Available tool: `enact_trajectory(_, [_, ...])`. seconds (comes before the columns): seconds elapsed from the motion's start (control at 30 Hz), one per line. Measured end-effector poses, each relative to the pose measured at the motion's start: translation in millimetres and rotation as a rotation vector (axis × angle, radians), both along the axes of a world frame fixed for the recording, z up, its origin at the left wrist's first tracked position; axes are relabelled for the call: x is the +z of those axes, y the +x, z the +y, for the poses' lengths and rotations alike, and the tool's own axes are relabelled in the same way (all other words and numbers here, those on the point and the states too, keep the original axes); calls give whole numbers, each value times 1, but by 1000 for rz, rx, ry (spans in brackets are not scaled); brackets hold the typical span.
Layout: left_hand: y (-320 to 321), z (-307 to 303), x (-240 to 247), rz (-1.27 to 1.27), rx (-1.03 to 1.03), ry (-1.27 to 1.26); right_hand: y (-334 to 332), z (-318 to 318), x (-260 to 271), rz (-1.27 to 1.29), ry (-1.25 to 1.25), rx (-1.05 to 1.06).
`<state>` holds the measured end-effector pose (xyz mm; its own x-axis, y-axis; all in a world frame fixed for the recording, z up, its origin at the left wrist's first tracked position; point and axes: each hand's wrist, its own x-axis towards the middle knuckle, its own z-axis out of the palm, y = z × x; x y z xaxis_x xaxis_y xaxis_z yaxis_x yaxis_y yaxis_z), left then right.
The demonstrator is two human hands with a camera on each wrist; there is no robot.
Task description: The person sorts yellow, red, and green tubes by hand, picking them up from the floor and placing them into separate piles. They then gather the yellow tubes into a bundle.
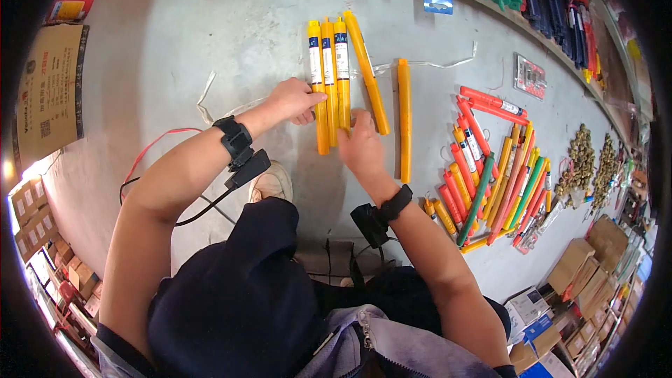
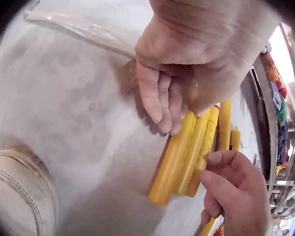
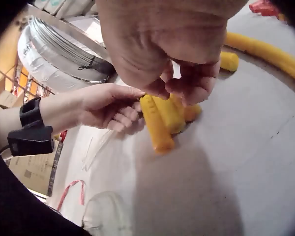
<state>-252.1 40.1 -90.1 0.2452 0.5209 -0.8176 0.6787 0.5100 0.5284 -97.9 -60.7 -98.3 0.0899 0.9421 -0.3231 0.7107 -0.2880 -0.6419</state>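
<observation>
Dark clothing (image 1: 217, 301) nearest camera. On floor (image 1: 245, 35), three yellow tubes (image 1: 327, 108) side by side, left of two separate yellow tubes (image 1: 369, 77); mixed-colour pile (image 1: 483, 189) toward floor's right edge. Left hand (image 1: 292, 100) unclenched, thumb touching leftmost tube; right hand (image 1: 362, 145) at third tube's near end, grip cannot be told.

Black wrist straps (image 1: 233, 136), boxy black cameras (image 1: 250, 171), dark trousers (image 1: 224, 297), mottled grey-purple zipped top (image 1: 413, 347), stitched cream shoe (image 2: 20, 194)

The yellow tubes (image 1: 322, 115) look glossy plastic, the carton (image 1: 50, 87) matt cardboard.
</observation>
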Motion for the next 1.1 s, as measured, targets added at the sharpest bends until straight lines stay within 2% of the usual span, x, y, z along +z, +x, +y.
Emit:
enact_trajectory(0.03, [0,0,2,1,-1,2,-2,2,-3,75,52,-106])
enact_trajectory(0.13, [-1,-4,4,-30,54,-27,2,6,-6,169,-72,-55])
enact_trajectory(0.23, [0,-5,0,-64,108,-81,1,9,1,44,-39,-55])
enact_trajectory(0.37, [-1,-8,-6,-124,173,-142,-2,9,5,78,52,-138])
enact_trajectory(0.43, [-1,-9,-9,-139,192,-166,-1,14,12,241,-158,-139])
enact_trajectory(0.57, [-2,-11,-10,-182,236,-188,-10,10,-2,298,-136,-82])
enact_trajectory(0.63, [-1,-10,-9,-185,235,-184,-10,10,-1,170,2,-93])
enact_trajectory(0.73, [0,-14,-6,-218,252,-186,2,17,7,25,11,-50])
enact_trajectory(0.87, [0,-15,-7,-215,236,-174,9,20,15,5,36,-4])
enact_trajectory(0.97, [-1,-13,-4,-201,222,-162,10,22,18,-91,32,75])
enact_trajectory(1.03, [-1,-14,-3,-195,216,-152,11,25,21,-268,-49,205])
enact_trajectory(1.1, [-1,-14,-3,-195,214,-144,11,22,17,-320,0,256])
